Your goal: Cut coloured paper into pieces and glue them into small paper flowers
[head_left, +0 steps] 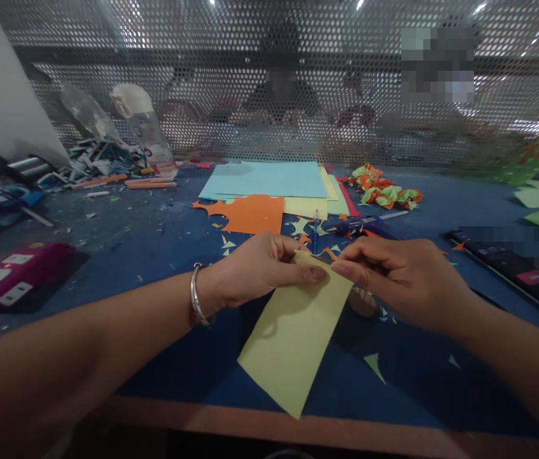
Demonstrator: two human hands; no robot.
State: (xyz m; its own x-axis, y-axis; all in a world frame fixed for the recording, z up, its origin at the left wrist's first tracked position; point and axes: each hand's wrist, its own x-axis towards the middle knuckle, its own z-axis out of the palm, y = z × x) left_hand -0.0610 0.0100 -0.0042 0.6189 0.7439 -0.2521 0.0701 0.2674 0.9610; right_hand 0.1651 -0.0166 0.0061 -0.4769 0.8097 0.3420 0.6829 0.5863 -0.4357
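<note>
A pale yellow rectangular paper strip point(293, 331) hangs tilted above the blue tabletop point(164, 255), its lower corner near the table's front edge. My left hand point(254, 268), with a silver bangle on the wrist, pinches the strip's top edge between thumb and fingers. My right hand point(403, 277) pinches the same top edge from the right, fingertips almost meeting the left thumb. Both hands are closed on the paper.
A stack of light blue, yellow and orange paper sheets point(269, 182) lies behind the hands, with a cut orange sheet point(250, 213), a blue pencil point(316, 233) and scattered scraps. Crumpled orange-green paper pieces point(386, 191) sit back right. A pink case point(11, 274) lies left, a dark tray point(513, 261) right. A perforated screen stands behind, people beyond it.
</note>
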